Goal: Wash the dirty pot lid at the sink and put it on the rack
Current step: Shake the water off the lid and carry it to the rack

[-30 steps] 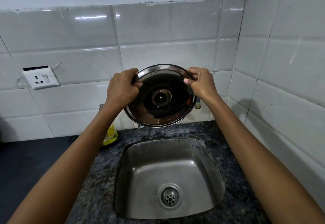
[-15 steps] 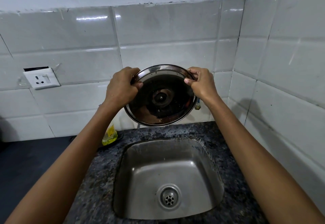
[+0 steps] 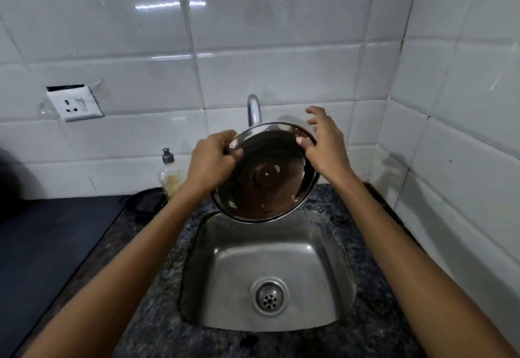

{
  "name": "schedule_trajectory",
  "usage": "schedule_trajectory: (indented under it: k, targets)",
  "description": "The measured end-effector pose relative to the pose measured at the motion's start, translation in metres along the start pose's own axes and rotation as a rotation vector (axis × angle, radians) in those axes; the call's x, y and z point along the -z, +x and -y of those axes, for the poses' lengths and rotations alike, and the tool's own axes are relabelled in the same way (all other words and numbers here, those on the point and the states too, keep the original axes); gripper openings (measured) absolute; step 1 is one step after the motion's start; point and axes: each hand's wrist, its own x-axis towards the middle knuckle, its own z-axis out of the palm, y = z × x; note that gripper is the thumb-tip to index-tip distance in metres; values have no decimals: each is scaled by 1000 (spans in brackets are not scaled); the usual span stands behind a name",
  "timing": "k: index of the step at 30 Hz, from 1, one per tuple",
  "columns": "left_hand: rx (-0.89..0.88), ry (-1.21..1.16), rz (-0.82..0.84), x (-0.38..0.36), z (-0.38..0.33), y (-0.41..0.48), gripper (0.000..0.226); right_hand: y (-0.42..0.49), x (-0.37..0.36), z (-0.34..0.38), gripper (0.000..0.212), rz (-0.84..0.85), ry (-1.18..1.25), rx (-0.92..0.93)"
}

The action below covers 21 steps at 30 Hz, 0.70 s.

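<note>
White glazed tiles [image 3: 281, 76] are covering the back wall and the right wall, meeting in a corner at the counter's far right. The speckled dark stone counter [image 3: 157, 318] is carrying a square stainless-steel sink [image 3: 225, 287] with rounded corners, sunk near its back edge, with a round drain [image 3: 269, 295] sitting in the basin floor. A dark flat surface [image 3: 47, 245] is lying along the counter's left side.

The round pot lid [image 3: 267, 177] is hanging in the air above the sink's back edge, tilted with its dark, stained underside facing the camera and its metal rim shining. It is blocking the lower part of the curved chrome tap [image 3: 254, 110], which is rising behind it from the counter's back edge.

The left hand [image 3: 213, 160] is gripping the lid's left rim, fingers curled tight over the edge. The right hand [image 3: 326, 143] is touching the right rim with the thumb, while its fingers are spreading loosely open above the lid.

A clear soap bottle [image 3: 170, 174] with a grey pump is standing at the counter's back edge, left of the sink, partly hidden by the left wrist. A small dark dish [image 3: 146, 203] is sitting just in front of it. A white wall socket [image 3: 74, 103] is sitting crooked in the tiles at the left.
</note>
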Motion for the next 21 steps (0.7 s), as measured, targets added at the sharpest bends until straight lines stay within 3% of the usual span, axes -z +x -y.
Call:
schedule_trajectory:
  k: [2, 4, 8, 11, 13, 16, 18, 21]
  targets:
    - [149, -3, 14, -25, 15, -16, 7, -22, -14, -3, 57, 70, -46, 65]
    - [338, -123, 35, -46, 40, -33, 17, -47, -30, -6, 59, 222, -52, 121]
    - [763, -657, 19, -53, 78, -57, 13, -96, -62, -13, 80, 741, -55, 117]
    - [1057, -1030, -42, -35, 96, -64, 19, -121, -86, -9, 100, 938, -209, 175]
    - [1099, -1155, -96, -13, 106, -66, 25, -125, -101, -1, 92, 847, -342, 266]
    - [1088, -1201, -148, 36, 133, -75, 26, -125, -137, 31, 45, 559, -247, 365]
    - [1021, -1223, -180, 75, 153, -83, 13, -127, -165, 65, 40, 427, -135, 350]
    - [869, -1157, -191, 136, 192, -103, 22, -128, -208, 117, 32, 321, -4, 270]
